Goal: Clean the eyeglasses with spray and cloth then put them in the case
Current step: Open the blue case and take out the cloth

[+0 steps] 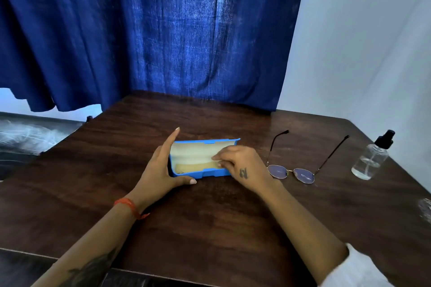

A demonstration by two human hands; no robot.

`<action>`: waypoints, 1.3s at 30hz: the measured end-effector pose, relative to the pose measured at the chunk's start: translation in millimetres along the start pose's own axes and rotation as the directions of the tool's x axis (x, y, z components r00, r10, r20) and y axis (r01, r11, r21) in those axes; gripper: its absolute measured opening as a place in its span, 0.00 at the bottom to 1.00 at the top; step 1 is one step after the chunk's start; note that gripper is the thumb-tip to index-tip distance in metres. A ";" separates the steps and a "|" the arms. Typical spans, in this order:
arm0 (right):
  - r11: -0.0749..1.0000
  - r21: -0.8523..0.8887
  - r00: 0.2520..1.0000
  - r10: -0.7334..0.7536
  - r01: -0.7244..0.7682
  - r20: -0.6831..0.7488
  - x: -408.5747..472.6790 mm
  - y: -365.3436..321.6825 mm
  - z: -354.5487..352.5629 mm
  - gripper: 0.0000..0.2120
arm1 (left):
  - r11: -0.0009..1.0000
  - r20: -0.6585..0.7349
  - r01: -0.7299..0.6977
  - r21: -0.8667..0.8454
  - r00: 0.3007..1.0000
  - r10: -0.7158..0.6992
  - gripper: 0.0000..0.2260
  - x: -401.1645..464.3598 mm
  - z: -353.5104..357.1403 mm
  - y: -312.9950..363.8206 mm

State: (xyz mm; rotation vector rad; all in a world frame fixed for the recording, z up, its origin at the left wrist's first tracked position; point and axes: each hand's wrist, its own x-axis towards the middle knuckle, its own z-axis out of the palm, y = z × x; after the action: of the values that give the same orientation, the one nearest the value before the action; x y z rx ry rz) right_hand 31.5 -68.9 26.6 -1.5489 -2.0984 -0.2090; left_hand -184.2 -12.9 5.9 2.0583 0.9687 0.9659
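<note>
Blue case [200, 171] sits open mid-frame on the table [210, 228]. Left hand [161, 170] braces its left end, thumb along the front, index finger pointing up. Right hand [242, 165] has fingertips pinched on the yellowish cloth [193, 166] inside. Glasses [291, 173] lie unfolded just right of it, spray [370, 158] at the far right. I'd keep the case pinned and lift the cloth out slowly so the lid doesn't flop shut.
</note>
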 end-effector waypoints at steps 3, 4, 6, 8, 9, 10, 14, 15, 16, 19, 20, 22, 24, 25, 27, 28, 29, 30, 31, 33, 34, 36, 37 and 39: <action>0.995 -0.067 0.969 0.081 -0.067 0.234 14.2 0.3 -5.4 0.12 | 0.999 -0.014 -0.010 0.033 1.000 0.010 0.52 -1.5 -0.1 2.6; 0.992 -0.096 0.949 0.110 -0.085 0.296 19.3 -0.4 -7.1 0.13 | 0.999 -0.015 -0.010 0.037 1.000 0.010 0.52 -1.9 -0.1 2.8; 0.984 -0.134 0.917 0.156 -0.114 0.367 28.0 -2.5 -9.6 0.14 | 0.999 -0.011 -0.004 0.043 1.000 0.004 0.52 -1.7 0.1 3.3; 0.981 -0.149 0.898 0.178 -0.128 0.402 33.3 -4.6 -9.6 0.12 | 0.999 -0.008 0.001 0.049 1.000 -0.001 0.52 -1.2 0.7 3.6; 0.979 -0.160 0.893 0.181 -0.124 0.412 34.7 -5.9 -9.0 0.11 | 0.999 -0.010 0.004 0.050 1.000 -0.004 0.52 -1.0 0.7 3.4; 0.978 -0.174 0.895 0.179 -0.116 0.408 34.9 -7.3 -8.7 0.10 | 0.999 -0.011 0.007 0.051 1.000 -0.006 0.52 -0.9 0.6 3.4; 0.983 -0.131 0.931 0.164 -0.127 0.325 27.4 -8.3 -8.1 0.08 | 0.999 -0.025 0.007 0.049 1.000 -0.006 0.52 -1.7 0.3 2.2; 0.986 -0.094 0.948 0.158 -0.137 0.275 23.6 -8.5 -9.6 0.06 | 0.999 -0.029 0.003 0.051 1.000 -0.002 0.52 -1.6 0.6 2.0; 0.988 -0.043 0.967 0.156 -0.150 0.204 19.4 -8.8 -12.1 0.04 | 0.999 -0.034 0.001 0.054 0.999 0.001 0.52 -1.6 0.7 1.9; 0.977 0.115 0.983 0.182 -0.180 -0.005 6.2 -12.3 -26.0 0.03 | 0.998 -0.055 0.011 0.061 0.998 -0.008 0.51 -0.3 0.7 2.0; 0.966 0.168 0.978 0.204 -0.195 -0.039 1.6 -14.1 -32.3 0.03 | 0.998 -0.059 0.011 0.067 0.998 -0.007 0.51 -0.2 0.7 2.5; 0.914 0.316 0.956 0.287 -0.256 -0.056 -8.5 -15.1 -44.2 0.03 | 0.997 -0.057 0.008 0.082 0.998 -0.004 0.51 -1.2 0.5 3.6; 0.812 0.481 0.926 0.378 -0.331 -0.001 -21.3 -14.4 -56.8 0.03 | 0.996 -0.036 0.013 0.084 0.999 -0.010 0.52 -1.7 0.1 5.6; 0.742 0.562 0.913 0.405 -0.365 0.058 -28.7 -13.7 -62.7 0.04 | 0.997 -0.021 0.021 0.078 1.000 -0.020 0.53 -1.4 -0.1 4.9; 0.558 0.719 0.892 0.405 -0.415 0.201 -44.0 -13.2 -71.9 0.04 | 0.991 0.033 0.018 0.129 0.999 -0.022 0.55 -1.8 -0.7 0.8; 0.470 0.770 0.885 0.389 -0.430 0.257 -51.2 -12.3 -74.9 0.04 | 0.984 0.056 -0.009 0.176 0.998 -0.001 0.53 -2.8 -1.2 -1.3; 0.409 0.797 0.878 0.376 -0.445 0.298 -58.6 -11.0 -77.8 0.05 | 0.978 0.049 -0.049 0.204 0.998 0.040 0.49 -4.0 -1.8 -1.1; 0.383 0.799 0.871 0.365 -0.463 0.330 -65.2 -9.8 -80.2 0.05 | 0.973 0.015 -0.099 0.207 0.995 0.098 0.44 -6.1 -3.2 2.0; 0.388 0.785 0.865 0.351 -0.483 0.359 -70.5 -8.0 -81.2 0.05 | 0.965 -0.040 -0.166 0.201 0.983 0.177 0.39 -8.7 -5.1 7.8; 0.403 0.757 0.855 0.313 -0.515 0.415 -80.4 -5.3 -83.3 0.05 | 0.907 -0.152 -0.340 0.250 0.911 0.384 0.30 -15.5 -2.2 26.1; 0.391 0.752 0.846 0.291 -0.531 0.446 -84.1 -4.2 -84.1 0.06 | 0.878 -0.184 -0.400 0.264 0.872 0.453 0.25 -19.5 3.2 38.2; 0.355 0.755 0.834 0.240 -0.552 0.497 -88.7 -3.5 -85.3 0.07 | 0.909 -0.084 -0.413 0.056 0.905 0.417 0.16 -29.0 21.7 63.1; 0.348 0.756 0.833 0.222 -0.554 0.507 -89.9 -2.9 -86.1 0.06 | 0.936 0.061 -0.336 -0.102 0.937 0.343 0.14 -33.1 32.6 74.9; 0.375 0.745 0.834 0.231 -0.552 0.502 -91.1 0.5 -86.3 0.06 | 0.956 0.403 -0.078 -0.282 0.895 0.192 0.14 -34.7 53.0 89.5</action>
State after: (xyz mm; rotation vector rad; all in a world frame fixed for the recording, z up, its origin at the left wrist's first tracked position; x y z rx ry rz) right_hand 78.3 -181.7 55.5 -1.3509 -1.4531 1.2207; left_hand -125.8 -100.1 37.8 2.0106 0.4453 0.6247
